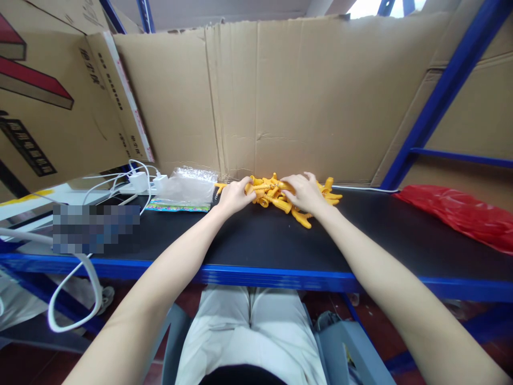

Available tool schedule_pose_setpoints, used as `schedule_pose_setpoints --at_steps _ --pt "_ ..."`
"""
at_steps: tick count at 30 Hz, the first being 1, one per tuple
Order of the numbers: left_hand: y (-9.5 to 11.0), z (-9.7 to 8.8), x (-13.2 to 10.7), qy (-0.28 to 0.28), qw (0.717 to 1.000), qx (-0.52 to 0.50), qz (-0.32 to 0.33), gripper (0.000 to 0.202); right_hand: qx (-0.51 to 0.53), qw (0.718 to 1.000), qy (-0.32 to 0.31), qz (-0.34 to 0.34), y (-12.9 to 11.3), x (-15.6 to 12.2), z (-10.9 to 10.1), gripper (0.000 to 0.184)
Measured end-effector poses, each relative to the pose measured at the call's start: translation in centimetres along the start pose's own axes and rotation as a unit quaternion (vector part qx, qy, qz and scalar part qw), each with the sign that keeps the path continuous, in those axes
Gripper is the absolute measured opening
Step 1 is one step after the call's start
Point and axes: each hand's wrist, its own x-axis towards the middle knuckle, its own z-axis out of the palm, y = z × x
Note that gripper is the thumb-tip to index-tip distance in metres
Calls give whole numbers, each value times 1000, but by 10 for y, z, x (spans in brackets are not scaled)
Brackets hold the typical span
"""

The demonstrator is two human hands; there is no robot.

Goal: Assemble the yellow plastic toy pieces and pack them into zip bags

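Observation:
A heap of yellow-orange, branching pieces (276, 202), some with round hollow ends and finger-like prongs, lies on the black tabletop near the cardboard wall. At the heap's left side, my left hand (234, 197) is closed, thumb and fingers pinching one yellow-orange piece (249, 189). My right hand (305, 192) reaches over the heap's right part, its thumb and fingers closed around another yellow-orange piece (286, 186). A prong of a further piece (219, 187) pokes out behind my left hand. My right hand hides part of the heap.
Left of the heap sit a clear plastic bag (191, 184) and a colourful flat packet (178, 205). White chargers (138, 182) and looping cables are farther left. A red plastic bag (457, 214) lies at right. Cardboard (328, 96) stands behind; a blue rail (276, 278) edges the front.

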Motion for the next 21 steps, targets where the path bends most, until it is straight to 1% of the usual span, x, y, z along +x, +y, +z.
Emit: schedule_pose_setpoints --at_steps 2,4,6,8,11,14,19,21 --pt "-2 0 1 -2 1000 -2 -13 33 -1 999 16 31 10 0 -3 24" --pt "-3 1 1 -6 1000 -3 -19 33 -4 996 35 78 22 -1 -6 24" --pt "-3 1 1 -8 1000 -4 -19 32 -9 989 54 136 37 -3 -9 25" --pt "-4 2 1 -8 1000 -7 -16 32 -10 975 80 207 54 -8 -11 28" --pt "-4 3 1 -6 1000 -8 -15 32 -18 937 128 325 80 -19 -13 33" --pt "-4 4 1 -4 1000 -2 -16 32 -37 888 140 436 101 -33 -14 28" --pt "-3 2 1 -5 1000 -4 -20 32 -11 813 130 568 122 -56 -10 13" --pt "-3 2 1 -8 1000 -5 -22 32 3 797 130 590 128 -62 -7 11"
